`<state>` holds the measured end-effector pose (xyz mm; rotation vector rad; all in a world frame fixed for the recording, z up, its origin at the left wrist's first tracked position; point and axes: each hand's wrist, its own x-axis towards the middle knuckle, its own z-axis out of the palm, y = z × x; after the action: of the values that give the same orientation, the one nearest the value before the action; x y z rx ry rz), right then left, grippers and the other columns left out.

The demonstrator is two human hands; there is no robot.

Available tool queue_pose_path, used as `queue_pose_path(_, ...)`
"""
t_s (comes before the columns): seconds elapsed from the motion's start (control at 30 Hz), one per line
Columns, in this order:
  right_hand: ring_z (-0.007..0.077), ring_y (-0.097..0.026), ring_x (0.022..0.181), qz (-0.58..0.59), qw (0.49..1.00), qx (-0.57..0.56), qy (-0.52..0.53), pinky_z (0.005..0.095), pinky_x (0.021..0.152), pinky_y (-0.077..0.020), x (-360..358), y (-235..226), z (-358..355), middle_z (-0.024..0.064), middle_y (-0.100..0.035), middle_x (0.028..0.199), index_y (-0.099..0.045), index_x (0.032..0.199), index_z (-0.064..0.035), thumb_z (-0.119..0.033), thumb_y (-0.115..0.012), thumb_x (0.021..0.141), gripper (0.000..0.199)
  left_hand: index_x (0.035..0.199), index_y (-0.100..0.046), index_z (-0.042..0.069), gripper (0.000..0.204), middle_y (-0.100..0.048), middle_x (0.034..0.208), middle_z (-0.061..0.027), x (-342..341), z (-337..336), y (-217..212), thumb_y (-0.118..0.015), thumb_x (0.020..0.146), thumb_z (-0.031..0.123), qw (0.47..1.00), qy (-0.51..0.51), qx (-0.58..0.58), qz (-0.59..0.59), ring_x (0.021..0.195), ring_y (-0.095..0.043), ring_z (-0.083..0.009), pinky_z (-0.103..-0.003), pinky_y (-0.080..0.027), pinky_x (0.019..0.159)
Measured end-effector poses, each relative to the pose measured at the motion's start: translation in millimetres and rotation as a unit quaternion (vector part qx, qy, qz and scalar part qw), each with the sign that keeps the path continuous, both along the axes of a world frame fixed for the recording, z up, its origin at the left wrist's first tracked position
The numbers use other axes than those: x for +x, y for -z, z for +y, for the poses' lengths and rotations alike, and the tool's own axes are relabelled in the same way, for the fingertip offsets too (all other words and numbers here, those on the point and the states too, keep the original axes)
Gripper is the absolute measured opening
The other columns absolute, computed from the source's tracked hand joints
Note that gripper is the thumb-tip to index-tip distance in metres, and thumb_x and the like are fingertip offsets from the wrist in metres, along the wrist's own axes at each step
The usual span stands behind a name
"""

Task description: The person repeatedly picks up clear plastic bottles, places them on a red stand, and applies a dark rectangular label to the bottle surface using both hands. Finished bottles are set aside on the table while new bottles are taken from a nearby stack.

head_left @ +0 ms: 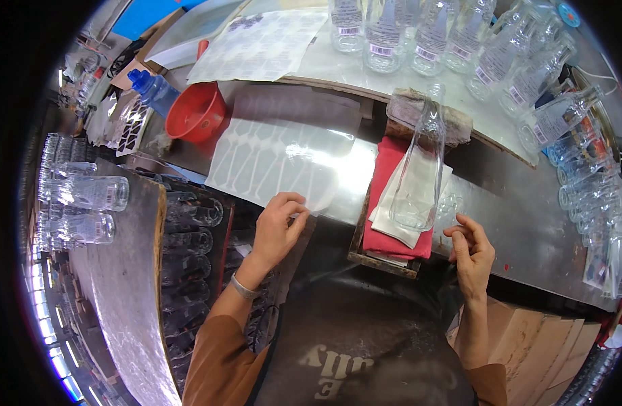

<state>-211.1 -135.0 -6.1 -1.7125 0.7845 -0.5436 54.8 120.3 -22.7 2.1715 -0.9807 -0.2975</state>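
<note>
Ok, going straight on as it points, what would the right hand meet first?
Likely the base of the clear bottle above the red cloth, though how high the right hand sits is unclear.

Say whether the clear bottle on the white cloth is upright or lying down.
Lying down: the bottle stretches lengthwise over the white cloth, base toward the apron, neck across the grubby bundle.

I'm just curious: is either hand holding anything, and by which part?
The left hand has fingertips at the lower edge of the translucent sheet; whether they pinch it cannot be told. The right hand, beside the bottle, holds nothing visible.
</note>
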Motion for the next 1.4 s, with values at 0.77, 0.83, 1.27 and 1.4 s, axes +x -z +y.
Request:
queue_pose_path(0.77, 0.0043, -0.056, 0.063, -0.008, 1.000, 0.013, 0.021, 0.0200, 0.053, -0.0451, -17.2, 13.6, 0.1, 0.0071, -0.071, 0.092, -0.064, 0.121, 0.0042, -0.009, -0.063, 0.099, 0.026, 0.094, -0.071, -0.002, 0.012, -0.068, 0.099, -0.0106, 16.5, 0.6, -0.5, -0.072, 0.090, 0.010, 0.996, -0.008, -0.018, 0.092, 0.077, -0.067, -0.0161, -0.029, -0.055, 0.067)
queue_pose_path(0.83, 0.0049, -0.058, 0.064, -0.008, 1.000, 0.013, 0.026, 0.0205, 0.053, -0.0467, -17.1, 12.6, 0.4, 0.0069, -0.071, 0.090, -0.066, 0.119, 0.0038, -0.008, -0.065, 0.097, 0.025, 0.094, -0.072, -0.001, 0.013, -0.069, 0.093, -0.0113, 16.9, 0.5, -3.2, -0.071, 0.091, 0.011, 0.997, -0.030, -0.011, 0.076, 0.073, -0.066, -0.0152, -0.029, -0.053, 0.065)
queue_pose_path(1.27, 0.0051, -0.056, 0.060, -0.004, 0.999, -0.017, 0.038, 0.0207, 0.052, -0.0451, -14.5, 6.4, 1.0, 0.0057, -0.070, 0.087, -0.066, 0.117, 0.0035, -0.003, -0.065, 0.095, 0.023, 0.091, -0.070, 0.001, 0.017, -0.068, 0.073, -0.0125, 58.1, -56.5, -49.5, -0.072, 0.092, 0.018, 0.978, -0.106, -0.071, -0.167, 0.059, -0.063, -0.0212, -0.033, -0.048, 0.059)
queue_pose_path(1.4, 0.0051, -0.056, 0.061, 0.008, 0.999, -0.020, 0.045, 0.0212, 0.052, -0.0459, -20.3, 6.1, -1.7, 0.0066, -0.071, 0.090, -0.066, 0.117, 0.0039, -0.003, -0.064, 0.095, 0.023, 0.089, -0.071, 0.002, 0.019, -0.070, 0.079, -0.0163, 62.0, -60.8, -50.8, -0.071, 0.091, 0.022, 0.986, -0.103, -0.023, -0.133, 0.070, -0.069, -0.0312, -0.039, -0.052, 0.065)
